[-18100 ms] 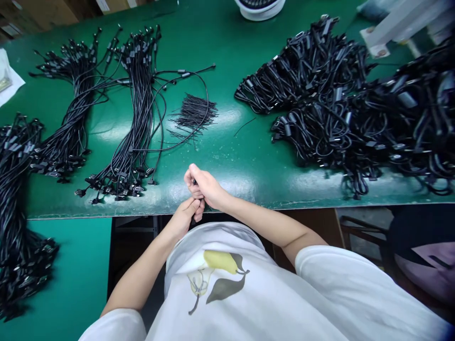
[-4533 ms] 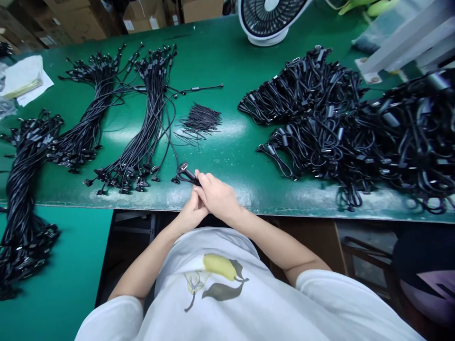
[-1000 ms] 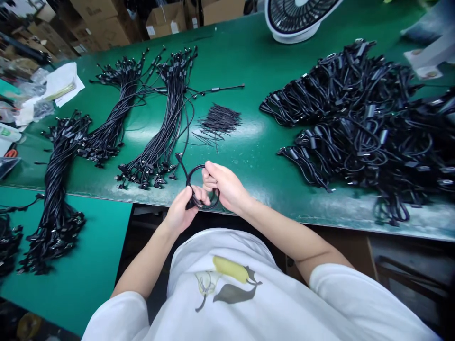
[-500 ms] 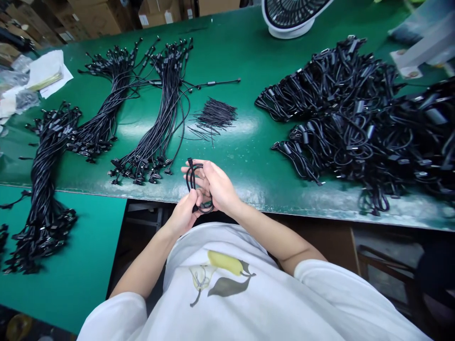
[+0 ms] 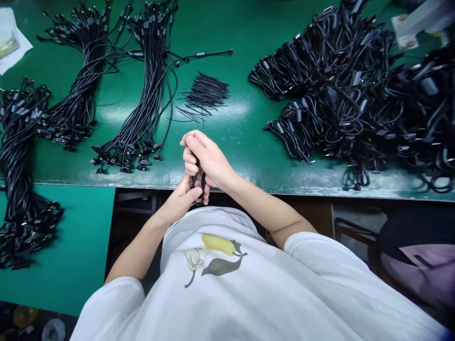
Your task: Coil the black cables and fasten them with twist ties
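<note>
Both my hands meet at the near edge of the green table (image 5: 241, 137). My right hand (image 5: 205, 158) is curled into a fist around a coiled black cable (image 5: 199, 182), of which only short loops show below the fingers. My left hand (image 5: 181, 199) pinches the lower end of the same coil from underneath. A small heap of thin black twist ties (image 5: 204, 92) lies on the table just beyond my hands.
Straight bundles of black cables (image 5: 142, 104) lie to the left, with more at the far left (image 5: 21, 156). A large tangled pile of coiled cables (image 5: 355, 94) fills the right. A white paper (image 5: 10, 42) sits at the top left corner.
The open loop of cable seen a second ago has been folded into a tight coil inside my right fist. My right fingers have closed, and the view has tilted downward.
</note>
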The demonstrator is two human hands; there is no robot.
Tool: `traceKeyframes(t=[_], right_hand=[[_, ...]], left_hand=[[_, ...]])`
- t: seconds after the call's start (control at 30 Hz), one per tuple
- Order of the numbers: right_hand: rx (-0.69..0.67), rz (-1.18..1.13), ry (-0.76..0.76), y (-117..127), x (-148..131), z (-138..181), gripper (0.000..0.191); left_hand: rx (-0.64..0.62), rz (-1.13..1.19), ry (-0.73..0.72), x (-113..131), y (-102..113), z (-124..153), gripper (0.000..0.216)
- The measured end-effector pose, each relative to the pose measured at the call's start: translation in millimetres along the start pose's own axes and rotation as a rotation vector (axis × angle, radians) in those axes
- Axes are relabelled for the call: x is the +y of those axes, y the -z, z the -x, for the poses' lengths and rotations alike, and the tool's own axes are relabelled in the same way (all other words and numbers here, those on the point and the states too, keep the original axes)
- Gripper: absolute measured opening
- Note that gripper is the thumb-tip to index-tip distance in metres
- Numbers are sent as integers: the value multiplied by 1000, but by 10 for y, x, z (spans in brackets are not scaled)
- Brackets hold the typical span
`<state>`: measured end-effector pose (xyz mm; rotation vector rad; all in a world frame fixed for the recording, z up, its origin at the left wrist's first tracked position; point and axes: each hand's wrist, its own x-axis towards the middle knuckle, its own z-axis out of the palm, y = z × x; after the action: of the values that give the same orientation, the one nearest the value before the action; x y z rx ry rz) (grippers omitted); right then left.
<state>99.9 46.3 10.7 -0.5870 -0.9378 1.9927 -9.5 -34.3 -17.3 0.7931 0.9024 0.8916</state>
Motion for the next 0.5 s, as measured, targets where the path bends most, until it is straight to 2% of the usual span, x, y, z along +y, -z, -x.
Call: traceKeyframes(t=[0.13, 0.23, 0.33, 0.43, 0.5], right_hand=[[-18, 54, 48, -11, 21, -1, 36], [-14, 14, 51, 24, 11, -37, 38], [4, -46, -52, 108, -35, -84, 37], [36, -90, -195, 191, -88, -93, 37], [68, -86, -191, 222, -101, -79, 38]], left_hand=[[-48, -164, 32, 24, 91, -60, 37], [-24, -181, 32, 37, 87, -95, 39], [-3, -132, 48, 29, 41, -109, 37], [3, -191, 51, -4, 28, -133, 35], [-30, -204, 58, -27, 40, -169, 36]])
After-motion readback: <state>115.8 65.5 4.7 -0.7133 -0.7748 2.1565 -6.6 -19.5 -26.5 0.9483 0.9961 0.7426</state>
